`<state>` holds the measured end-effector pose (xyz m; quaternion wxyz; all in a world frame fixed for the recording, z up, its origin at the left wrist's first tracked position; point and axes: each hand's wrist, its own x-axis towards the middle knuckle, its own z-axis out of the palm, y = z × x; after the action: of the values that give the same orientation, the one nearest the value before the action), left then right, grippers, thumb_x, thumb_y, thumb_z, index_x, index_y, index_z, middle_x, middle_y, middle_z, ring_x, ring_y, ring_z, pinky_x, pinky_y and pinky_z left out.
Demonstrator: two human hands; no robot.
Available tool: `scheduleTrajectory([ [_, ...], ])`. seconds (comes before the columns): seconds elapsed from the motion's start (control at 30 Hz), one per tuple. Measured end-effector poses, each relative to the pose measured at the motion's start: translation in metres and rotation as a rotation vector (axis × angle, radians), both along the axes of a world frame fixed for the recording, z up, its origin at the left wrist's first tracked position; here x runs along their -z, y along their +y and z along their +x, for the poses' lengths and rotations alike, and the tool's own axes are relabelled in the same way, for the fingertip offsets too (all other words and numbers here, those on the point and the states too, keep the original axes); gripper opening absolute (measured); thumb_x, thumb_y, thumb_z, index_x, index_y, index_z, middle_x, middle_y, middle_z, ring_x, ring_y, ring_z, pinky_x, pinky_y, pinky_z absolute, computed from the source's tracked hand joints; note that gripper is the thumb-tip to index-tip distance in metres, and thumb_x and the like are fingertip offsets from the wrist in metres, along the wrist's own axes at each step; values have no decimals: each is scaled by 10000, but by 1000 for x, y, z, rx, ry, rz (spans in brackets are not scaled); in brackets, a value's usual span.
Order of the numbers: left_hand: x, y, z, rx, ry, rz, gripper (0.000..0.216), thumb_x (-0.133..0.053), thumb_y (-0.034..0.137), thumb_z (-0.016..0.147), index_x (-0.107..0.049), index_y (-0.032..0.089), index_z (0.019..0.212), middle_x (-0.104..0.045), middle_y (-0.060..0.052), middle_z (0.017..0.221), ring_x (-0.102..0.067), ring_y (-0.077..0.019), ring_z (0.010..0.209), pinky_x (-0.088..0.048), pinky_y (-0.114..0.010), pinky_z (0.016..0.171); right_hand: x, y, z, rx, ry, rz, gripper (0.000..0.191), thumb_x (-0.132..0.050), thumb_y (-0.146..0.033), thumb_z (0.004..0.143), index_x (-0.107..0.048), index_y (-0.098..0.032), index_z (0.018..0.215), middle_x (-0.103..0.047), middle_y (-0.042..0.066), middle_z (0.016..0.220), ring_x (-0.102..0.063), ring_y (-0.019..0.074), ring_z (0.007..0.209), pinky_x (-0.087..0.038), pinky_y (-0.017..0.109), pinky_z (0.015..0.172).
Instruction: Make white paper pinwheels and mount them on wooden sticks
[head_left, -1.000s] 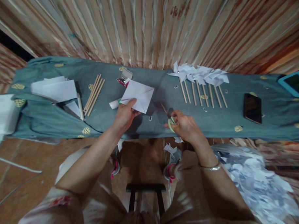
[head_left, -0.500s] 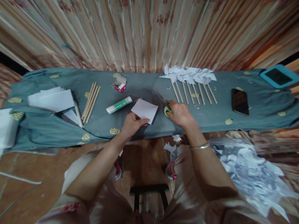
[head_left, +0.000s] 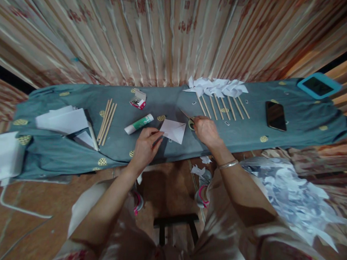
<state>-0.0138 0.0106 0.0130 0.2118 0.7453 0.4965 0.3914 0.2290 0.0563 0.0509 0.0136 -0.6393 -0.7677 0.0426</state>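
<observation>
Paper (head_left: 174, 130) against left fingers (head_left: 156, 136) — scissors (head_left: 191, 125) in right fingers (head_left: 198, 125)

Both arms reach in from the bottom and lean toward each other. The left arm (head_left: 110, 203) comes from about 7 o'clock and points up to 1 o'clock. Its wrist (head_left: 134, 167) looks almost straight. The left hand (head_left: 146, 146) is a little toward 8 o'clock from the middle, with its back up. Its thumb and pointer finger stretch to about 2 o'clock, tips near each other. The right arm (head_left: 242, 185) comes from about 4 o'clock and points to 11 o'clock. The right hand (head_left: 206, 129) is at 3 o'clock, back up, fingers curled in. The hands are apart.
</observation>
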Motion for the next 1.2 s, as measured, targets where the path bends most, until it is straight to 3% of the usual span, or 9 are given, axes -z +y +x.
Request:
scheduleTrajectory([
  [0.07, 5, 1, 2, 66, 180, 101, 249, -539, 188, 922, -707, 192, 1106, -646, -129, 1174, -557, -273, 1116, -456, -438, 947, -1, -2, -4, -27, 21, 28, 312, -376, -117, 963, -669, -66, 1055, -684, 228, 1111, -621, 311, 1071, -495, 393, 877],
  [0.2, 15, 1, 9, 115, 413, 170, 262, -496, 148, 948, -701, 170, 1110, -669, -121, 1129, -554, -270, 1080, -453, -421, 859, 1, -14, -23, -235, 111, -5, 314, -391, -150, 998, -683, -168, 1113, -701, 79, 1179, -590, 195, 1122, -453, 286, 986],
  [0.27, 17, 0, 9, 128, 446, 175, 253, -500, 154, 953, -707, 167, 1097, -680, -113, 1097, -560, -259, 1056, -445, -405, 840, 7, -22, -34, -397, 212, -60, 316, -415, -111, 982, -686, -155, 1139, -706, 75, 1172, -586, 199, 1123, -448, 294, 1003],
  [0.37, 19, -2, 5, 147, 462, 170, 253, -498, 173, 962, -701, 168, 1113, -692, -106, 1114, -565, -254, 1058, -441, -403, 844, 17, -33, -43, -485, 222, -67, 317, -436, -101, 971, -693, -156, 1149, -699, 91, 1160, -585, 223, 1076, -471, 333, 972],
  [0.5, 21, -4, -2, 158, 462, 182, 250, -493, 190, 969, -702, 182, 1106, -702, -94, 1141, -572, -253, 1074, -441, -419, 878, 24, -40, -44, -531, 120, -16, 301, -445, -119, 972, -684, -127, 1155, -662, 121, 1218, -562, 244, 1093, -474, 348, 965],
  [0.63, 23, -4, -6, 138, 483, 208, 246, -505, 210, 967, -706, 162, 1100, -700, -111, 1090, -572, -262, 1028, -459, -400, 817, 24, -45, -41, -563, 63, 9, 271, -453, -112, 967, -689, -116, 1101, -658, 124, 1216, -555, 246, 1086, -476, 353, 960],
  [0.9, 22, -2, -10, 148, 519, 197, 242, -508, 210, 963, -706, 158, 1092, -687, -111, 1069, -568, -256, 992, -467, -391, 799, 22, -51, -33, -527, 123, -11, 268, -450, -93, 959, -690, -97, 1076, -665, 139, 1181, -559, 250, 1073, -482, 370, 955],
  [1.1, 21, -4, -10, 157, 520, 153, 253, -501, 203, 963, -699, 158, 1113, -683, -106, 1064, -562, -256, 998, -473, -391, 819, 21, -46, -44, -531, 137, 25, 363, -389, -106, 978, -622, -131, 1256, -646, 131, 1198, -549, 249, 1061, -459, 377, 959],
  [1.2, 21, -5, -10, 148, 518, 136, 261, -489, 218, 971, -694, 174, 1126, -679, -101, 1075, -559, -255, 1009, -467, -392, 822, 20, -46, -50, -542, 98, 24, 342, -386, -119, 984, -654, -128, 1196, -637, 136, 1201, -548, 251, 1061, -455, 375, 957],
])
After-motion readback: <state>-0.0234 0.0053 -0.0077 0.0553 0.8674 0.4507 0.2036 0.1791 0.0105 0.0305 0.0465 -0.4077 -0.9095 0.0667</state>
